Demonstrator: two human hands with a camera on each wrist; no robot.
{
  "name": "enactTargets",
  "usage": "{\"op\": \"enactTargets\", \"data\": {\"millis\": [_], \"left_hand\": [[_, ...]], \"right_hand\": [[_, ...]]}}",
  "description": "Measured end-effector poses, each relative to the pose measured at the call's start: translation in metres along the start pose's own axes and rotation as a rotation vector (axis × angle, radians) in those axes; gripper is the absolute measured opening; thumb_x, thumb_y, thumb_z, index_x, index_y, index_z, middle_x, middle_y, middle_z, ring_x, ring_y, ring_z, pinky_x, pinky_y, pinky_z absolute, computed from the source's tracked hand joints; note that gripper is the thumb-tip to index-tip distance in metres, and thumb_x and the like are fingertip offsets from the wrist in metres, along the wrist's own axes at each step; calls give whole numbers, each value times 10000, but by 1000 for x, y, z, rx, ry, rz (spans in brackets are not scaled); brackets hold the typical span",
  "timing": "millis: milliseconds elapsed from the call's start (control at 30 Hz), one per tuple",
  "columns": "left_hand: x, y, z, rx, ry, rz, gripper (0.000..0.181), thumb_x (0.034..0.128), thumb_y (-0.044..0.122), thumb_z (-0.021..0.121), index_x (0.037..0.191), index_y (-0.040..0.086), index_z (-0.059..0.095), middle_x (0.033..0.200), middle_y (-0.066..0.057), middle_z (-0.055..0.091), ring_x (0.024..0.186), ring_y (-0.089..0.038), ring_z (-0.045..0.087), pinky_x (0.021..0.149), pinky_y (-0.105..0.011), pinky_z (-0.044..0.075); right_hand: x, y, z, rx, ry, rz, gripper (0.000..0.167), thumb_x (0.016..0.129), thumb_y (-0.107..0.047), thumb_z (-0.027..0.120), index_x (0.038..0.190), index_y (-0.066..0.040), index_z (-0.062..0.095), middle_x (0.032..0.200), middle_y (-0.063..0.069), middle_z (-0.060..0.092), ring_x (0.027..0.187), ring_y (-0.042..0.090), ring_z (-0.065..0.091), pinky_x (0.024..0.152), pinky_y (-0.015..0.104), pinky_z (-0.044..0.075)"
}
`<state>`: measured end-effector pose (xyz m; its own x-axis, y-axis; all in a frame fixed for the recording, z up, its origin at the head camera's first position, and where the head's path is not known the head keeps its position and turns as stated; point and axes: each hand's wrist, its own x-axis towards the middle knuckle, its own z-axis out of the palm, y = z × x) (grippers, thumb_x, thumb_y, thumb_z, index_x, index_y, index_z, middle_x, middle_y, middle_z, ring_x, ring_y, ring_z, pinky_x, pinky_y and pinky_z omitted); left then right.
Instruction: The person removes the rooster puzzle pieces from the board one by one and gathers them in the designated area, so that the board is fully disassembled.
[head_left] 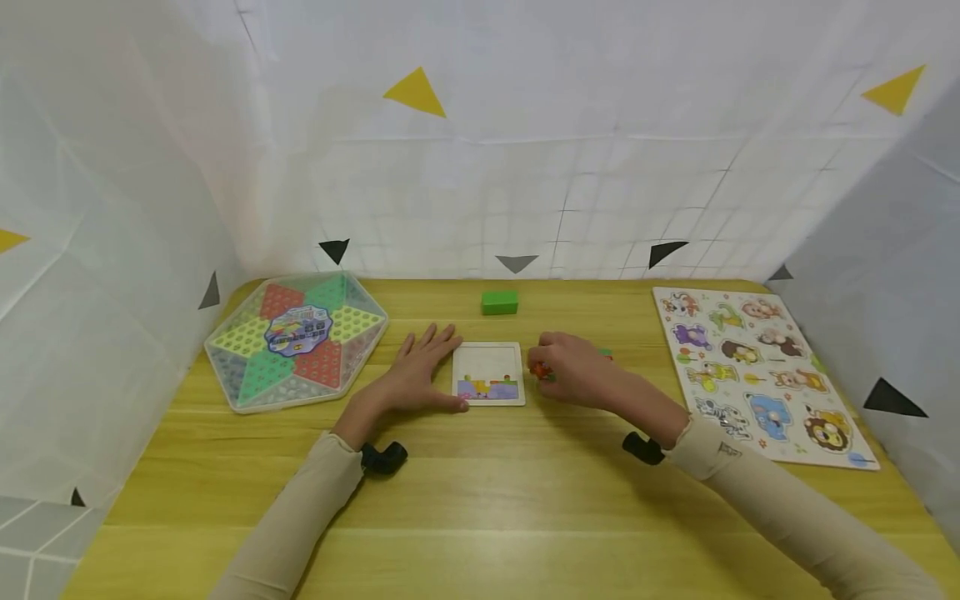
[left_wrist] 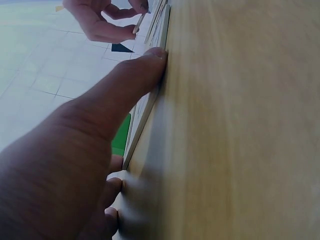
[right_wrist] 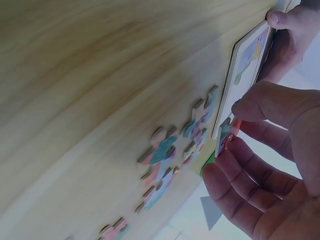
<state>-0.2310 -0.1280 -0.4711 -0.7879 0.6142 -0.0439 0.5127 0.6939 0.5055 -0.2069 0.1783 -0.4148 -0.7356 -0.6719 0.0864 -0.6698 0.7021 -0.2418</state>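
A small white puzzle tray (head_left: 487,360) lies on the table between both hands. Several joined pieces (head_left: 489,390) fill its near strip; the rest of its floor is bare. My left hand (head_left: 411,379) lies spread at the tray's left side, its thumb (left_wrist: 127,80) touching the near edge and its fingers by the far left corner. Just right of the tray, my right hand (head_left: 576,372) pinches a red and green jigsaw piece (right_wrist: 225,134) between thumb and fingers. Loose jigsaw pieces (right_wrist: 162,152) lie on the table beside that hand, mostly hidden by it in the head view.
A green block (head_left: 499,302) stands behind the tray. To the left lies a hexagonal Chinese checkers board (head_left: 251,392) with coloured triangles. An animal peg puzzle board (head_left: 765,358) lies on the right. White sheeting (head_left: 495,192) rises behind the table (head_left: 480,517).
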Motion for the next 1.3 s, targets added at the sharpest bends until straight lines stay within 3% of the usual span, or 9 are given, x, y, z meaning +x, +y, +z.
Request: {"op": "enactTargets", "data": {"millis": [300,933,1300], "left_hand": [[0,-1,0,1,-2,-3,1127,765,680,748,1609,141,230,1674,-55,84,1525,-292,-33,1185,-543,-55],[0,0,0,-6,-1,-4,1138,754,695,747,1610,152,230,1676,-40,80,1526,-281,-43,1187,-523,-68],[0,0,0,0,-5,-16,1133,758,699,739,1613,165,221,1678,-25,67,1525,-264,-57,1188,-512,-75]], "right_hand": [[-15,8,-1,19,2,29,152,804,-117,828,919,-103,730,842,14,575,747,134,527,646,302,488],[-41,24,-10,-1,42,74,216,742,-47,833,920,-98,722,843,6,567,719,128,510,627,319,483],[-53,35,-11,-4,43,99,201,762,-68,850,918,-92,726,855,20,585,726,131,548,621,322,504]]}}
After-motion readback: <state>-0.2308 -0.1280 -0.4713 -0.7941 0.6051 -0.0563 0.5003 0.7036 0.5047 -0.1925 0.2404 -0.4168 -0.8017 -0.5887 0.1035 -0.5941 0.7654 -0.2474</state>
